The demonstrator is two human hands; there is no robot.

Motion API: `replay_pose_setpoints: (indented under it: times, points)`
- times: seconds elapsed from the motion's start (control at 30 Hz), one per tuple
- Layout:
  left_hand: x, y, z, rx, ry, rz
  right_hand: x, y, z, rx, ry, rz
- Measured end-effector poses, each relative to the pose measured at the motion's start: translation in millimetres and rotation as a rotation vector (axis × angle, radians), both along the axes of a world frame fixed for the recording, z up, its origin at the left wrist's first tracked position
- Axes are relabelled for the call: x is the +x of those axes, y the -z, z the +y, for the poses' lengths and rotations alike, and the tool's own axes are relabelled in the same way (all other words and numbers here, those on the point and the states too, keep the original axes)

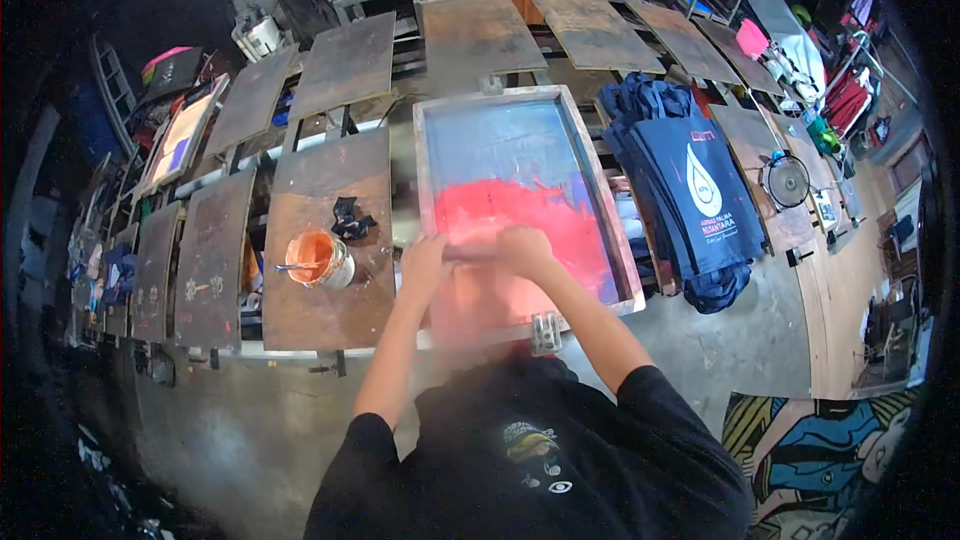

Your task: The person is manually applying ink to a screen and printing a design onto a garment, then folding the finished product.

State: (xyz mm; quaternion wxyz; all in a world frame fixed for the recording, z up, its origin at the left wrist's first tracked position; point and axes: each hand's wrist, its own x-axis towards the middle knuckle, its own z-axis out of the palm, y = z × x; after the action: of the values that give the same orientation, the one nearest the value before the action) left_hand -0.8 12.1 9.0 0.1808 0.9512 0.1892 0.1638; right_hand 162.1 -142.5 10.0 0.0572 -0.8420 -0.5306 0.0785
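Note:
A wooden-framed printing screen lies in front of me, its mesh bluish at the far end. Red-orange ink covers the middle and near part of that mesh. Both my hands are closed on a squeegee held crosswise over the ink. My left hand grips its left end, and my right hand grips the right. The squeegee's lower edge is blurred. To the left, a bucket of orange ink stands on a board with a stirring tool in it. A crumpled black cloth lies just behind the bucket.
Navy printed fabric bags are stacked right of the screen. Brown flat boards run in rows along the far side and left. A round fan-like object sits farther right. A metal hinge clamp is at the screen's near edge.

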Motion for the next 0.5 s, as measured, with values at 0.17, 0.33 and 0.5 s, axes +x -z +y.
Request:
replay_pose_setpoints:
  times: [0.17, 0.33, 0.5]
  points:
    - [44, 0, 34, 0.144, 0.020, -0.029, 50, 26, 42, 0.095, -0.028, -0.216]
    - [59, 25, 54, 0.186, 0.071, 0.143, 56, 30, 64, 0.004, -0.029, -0.180]
    - [55, 32, 63, 0.081, 0.138, 0.124, 51, 26, 68, 0.005, -0.031, -0.150]
